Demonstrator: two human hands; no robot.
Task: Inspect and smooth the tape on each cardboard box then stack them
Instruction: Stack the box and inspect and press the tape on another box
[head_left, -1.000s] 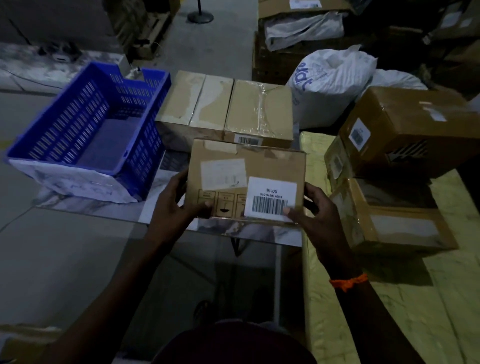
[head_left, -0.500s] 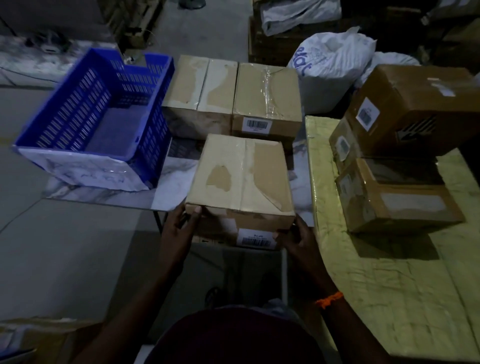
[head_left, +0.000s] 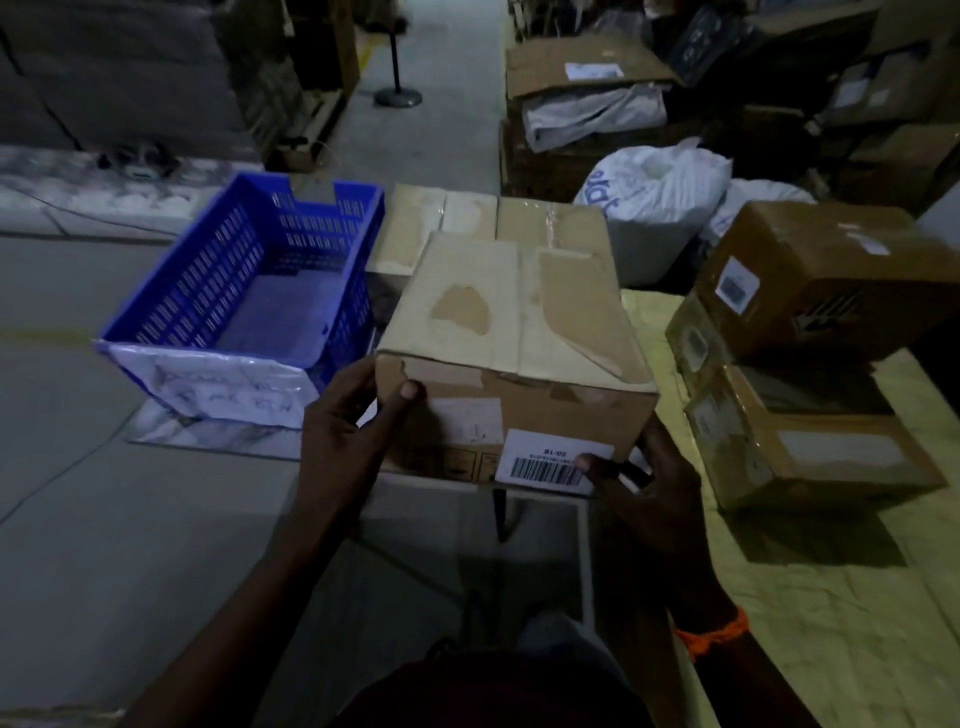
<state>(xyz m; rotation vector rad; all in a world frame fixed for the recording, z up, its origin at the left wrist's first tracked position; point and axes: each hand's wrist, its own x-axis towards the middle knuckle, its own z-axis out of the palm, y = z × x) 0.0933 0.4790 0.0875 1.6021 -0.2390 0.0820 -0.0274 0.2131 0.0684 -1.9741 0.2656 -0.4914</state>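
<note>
Dim warehouse, marble table, blue crate at left. Left hand gripped the box at its near-left corner, thumb on the front. Box was at the table's near edge, tape facing up. Right hand curled round the near-right bottom corner. Best approach: steady the box, press flat along the tape, then move it to the stack at right.
</note>
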